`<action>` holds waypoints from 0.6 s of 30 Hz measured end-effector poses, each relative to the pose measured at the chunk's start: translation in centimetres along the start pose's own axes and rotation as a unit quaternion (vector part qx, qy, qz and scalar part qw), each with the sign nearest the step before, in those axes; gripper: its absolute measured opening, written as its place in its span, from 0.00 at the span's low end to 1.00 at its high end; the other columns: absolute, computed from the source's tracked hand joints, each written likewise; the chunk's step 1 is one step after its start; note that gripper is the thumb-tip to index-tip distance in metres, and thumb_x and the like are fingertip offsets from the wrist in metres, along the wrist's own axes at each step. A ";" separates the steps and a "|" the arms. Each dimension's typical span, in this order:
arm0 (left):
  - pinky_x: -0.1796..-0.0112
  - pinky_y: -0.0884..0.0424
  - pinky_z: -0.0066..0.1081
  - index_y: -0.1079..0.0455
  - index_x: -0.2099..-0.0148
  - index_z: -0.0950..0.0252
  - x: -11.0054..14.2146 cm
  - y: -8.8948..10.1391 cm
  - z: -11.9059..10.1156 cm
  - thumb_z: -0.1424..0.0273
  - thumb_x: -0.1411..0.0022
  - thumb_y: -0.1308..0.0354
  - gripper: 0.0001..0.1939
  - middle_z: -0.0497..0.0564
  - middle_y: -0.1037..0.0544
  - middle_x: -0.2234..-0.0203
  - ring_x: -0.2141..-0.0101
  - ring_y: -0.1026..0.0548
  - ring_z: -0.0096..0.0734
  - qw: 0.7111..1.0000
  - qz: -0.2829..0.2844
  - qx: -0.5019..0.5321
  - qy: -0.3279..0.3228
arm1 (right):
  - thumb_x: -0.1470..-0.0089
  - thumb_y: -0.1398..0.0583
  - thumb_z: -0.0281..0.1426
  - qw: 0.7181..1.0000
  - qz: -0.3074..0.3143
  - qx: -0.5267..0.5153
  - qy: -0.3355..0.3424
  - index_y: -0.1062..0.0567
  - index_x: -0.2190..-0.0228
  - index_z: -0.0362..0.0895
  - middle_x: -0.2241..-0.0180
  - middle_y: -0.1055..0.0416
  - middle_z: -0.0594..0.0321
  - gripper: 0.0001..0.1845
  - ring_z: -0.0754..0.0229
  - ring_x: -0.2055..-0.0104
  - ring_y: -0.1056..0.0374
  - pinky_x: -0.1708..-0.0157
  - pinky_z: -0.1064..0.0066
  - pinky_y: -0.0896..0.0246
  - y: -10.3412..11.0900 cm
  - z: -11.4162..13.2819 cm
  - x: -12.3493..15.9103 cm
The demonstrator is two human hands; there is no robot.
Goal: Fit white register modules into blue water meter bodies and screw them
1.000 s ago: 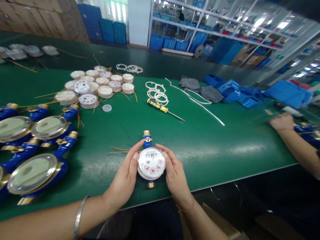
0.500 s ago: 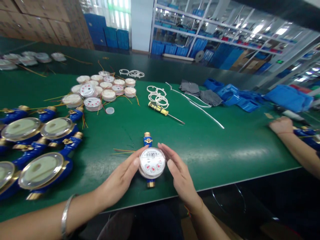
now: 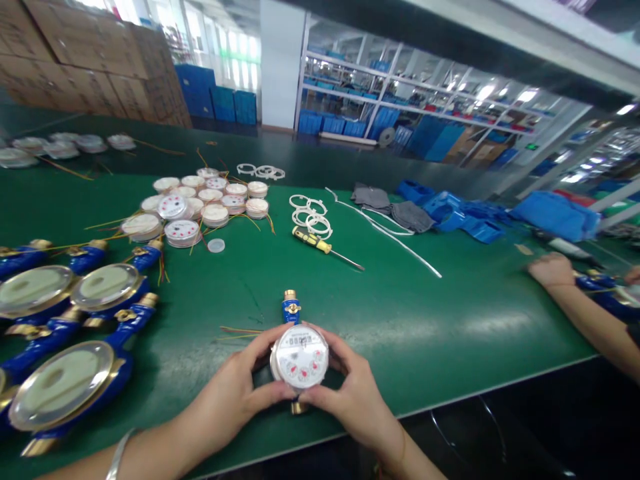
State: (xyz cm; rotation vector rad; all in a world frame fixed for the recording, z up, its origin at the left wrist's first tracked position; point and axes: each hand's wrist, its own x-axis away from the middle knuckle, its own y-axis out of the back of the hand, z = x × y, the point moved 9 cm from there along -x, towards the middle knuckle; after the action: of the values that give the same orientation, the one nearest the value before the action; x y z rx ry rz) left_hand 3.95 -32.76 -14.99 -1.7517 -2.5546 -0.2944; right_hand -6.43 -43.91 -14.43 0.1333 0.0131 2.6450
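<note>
A blue water meter point(image 3: 293, 313) with brass ends lies on the green table point(image 3: 425, 313) near its front edge. A white round dial insert point(image 3: 300, 355) with red small dials sits on top of the meter. My left hand point(image 3: 227, 393) wraps its fingers round the left rim of the insert. My right hand point(image 3: 350, 393) grips the right and lower rim. Thin coloured wires point(image 3: 240, 331) run out to the left from under the meter.
Several blue meters with metal lids point(image 3: 60, 380) lie at the left. A pile of white dial inserts point(image 3: 200, 203), white rings point(image 3: 310, 210) and a yellow screwdriver point(image 3: 320, 245) lie further back. Grey gloves point(image 3: 395, 207) and blue parts point(image 3: 460, 213) lie right. Another person's hand point(image 3: 553, 270) rests at the right edge.
Both hands went from flat, open fingers beside the insert to fingers curled tight round it. The view has tilted up, so the meter sits lower in frame.
</note>
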 end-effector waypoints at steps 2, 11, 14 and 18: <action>0.42 0.37 0.40 0.42 0.40 0.55 0.0 -0.1 -0.6 0.62 0.43 0.35 0.31 0.50 0.29 0.43 0.43 0.31 0.40 1.000 0.003 -0.004 -0.016 | 0.63 0.26 0.38 0.998 0.042 0.035 -0.001 0.31 0.44 0.51 0.45 0.29 0.57 0.43 0.49 0.44 0.32 0.41 0.53 0.40 0.2 1.1 -0.2; 0.38 0.45 0.49 0.45 0.40 0.57 0.1 0.1 -0.6 0.61 0.52 0.29 0.41 0.55 0.33 0.40 0.40 0.36 0.47 0.993 -0.046 -0.111 -0.012 | 0.41 0.42 0.42 0.889 -0.141 0.425 0.090 0.30 0.46 0.41 0.46 0.31 0.50 0.25 0.56 0.54 0.27 0.51 0.62 0.32 7.2 6.6 -11.5; 0.39 0.44 0.48 0.44 0.40 0.57 0.0 0.2 -0.5 0.61 0.52 0.29 0.40 0.54 0.31 0.41 0.40 0.35 0.46 0.992 -0.056 -0.115 -0.018 | 0.45 0.37 0.38 0.851 -0.183 0.488 0.068 0.30 0.47 0.39 0.43 0.37 0.44 0.27 0.46 0.48 0.31 0.49 0.55 0.35 7.9 6.0 -16.0; 0.39 0.43 0.47 0.43 0.41 0.56 0.0 0.3 -0.4 0.60 0.53 0.28 0.41 0.53 0.31 0.42 0.41 0.35 0.45 0.991 -0.061 -0.117 -0.021 | 0.46 0.36 0.33 0.825 -0.186 0.532 0.041 0.24 0.60 0.36 0.55 0.29 0.43 0.14 0.43 0.54 0.28 0.54 0.55 0.35 7.8 5.0 -19.1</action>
State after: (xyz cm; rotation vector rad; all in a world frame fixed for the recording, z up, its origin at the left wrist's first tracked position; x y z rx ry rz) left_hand 4.23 -32.74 -14.57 -1.6873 -2.7612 -0.5897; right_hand 7.11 -59.89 -10.96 0.3335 1.3894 1.9456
